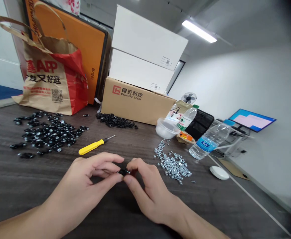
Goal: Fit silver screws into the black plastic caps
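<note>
My left hand (85,186) pinches a small black plastic part (123,172) between thumb and fingers, just above the dark tabletop. At its right side a silver screw (128,172) sticks out, and the thumb and forefinger of my right hand (150,189) close on it. How deep the screw sits in the part is hidden by the fingertips. Beyond my left hand lies a yellow-handled screwdriver (92,146), its metal tip pointing right. A heap of loose silver screws (174,166) is to the right of my right hand.
Black parts with screws (53,131) lie spread at left; a pile of black parts (114,120) sits before the cardboard box (138,103). A paper bag (53,79), plastic tub (166,129), water bottle (210,141) and white round device (219,172) stand around the table (23,186).
</note>
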`<state>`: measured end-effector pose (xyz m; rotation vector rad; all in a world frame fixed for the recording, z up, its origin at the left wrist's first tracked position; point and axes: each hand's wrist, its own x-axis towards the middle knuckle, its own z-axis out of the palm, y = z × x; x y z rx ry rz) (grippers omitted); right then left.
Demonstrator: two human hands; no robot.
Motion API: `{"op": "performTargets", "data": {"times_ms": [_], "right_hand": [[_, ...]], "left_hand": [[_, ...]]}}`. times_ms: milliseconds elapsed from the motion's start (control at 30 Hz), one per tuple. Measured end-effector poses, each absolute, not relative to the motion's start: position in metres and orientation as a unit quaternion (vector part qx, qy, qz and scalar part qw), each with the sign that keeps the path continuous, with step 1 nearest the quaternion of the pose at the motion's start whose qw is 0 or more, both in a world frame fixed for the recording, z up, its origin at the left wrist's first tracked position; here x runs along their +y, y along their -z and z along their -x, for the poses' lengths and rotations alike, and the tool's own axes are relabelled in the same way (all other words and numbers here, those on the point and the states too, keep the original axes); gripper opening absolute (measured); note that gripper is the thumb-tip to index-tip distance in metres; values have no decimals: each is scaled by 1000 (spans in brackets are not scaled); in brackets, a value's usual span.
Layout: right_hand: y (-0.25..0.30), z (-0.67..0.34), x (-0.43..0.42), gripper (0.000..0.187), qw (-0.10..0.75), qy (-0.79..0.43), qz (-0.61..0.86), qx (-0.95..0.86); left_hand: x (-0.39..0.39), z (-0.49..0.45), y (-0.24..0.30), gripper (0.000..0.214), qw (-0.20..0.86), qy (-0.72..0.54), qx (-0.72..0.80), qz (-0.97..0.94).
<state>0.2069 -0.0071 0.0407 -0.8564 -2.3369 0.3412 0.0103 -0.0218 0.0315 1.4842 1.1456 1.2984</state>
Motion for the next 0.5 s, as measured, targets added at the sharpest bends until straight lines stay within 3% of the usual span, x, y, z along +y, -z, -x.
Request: {"op": "performTargets", "data": {"times_ms": [233, 400, 500], "right_hand": [[-40, -206, -11, 36, 295, -242, 343, -858], [-41, -208, -6, 23, 306, -181, 306, -883], [-40, -207, -6, 27, 296, -191, 310, -883]], "left_hand": [[-24, -8, -24, 21, 333, -492, 476, -648], [-22, -8, -27, 17, 403, -450, 437, -666], [-22, -7, -26, 17, 335, -439, 429, -715]]}}
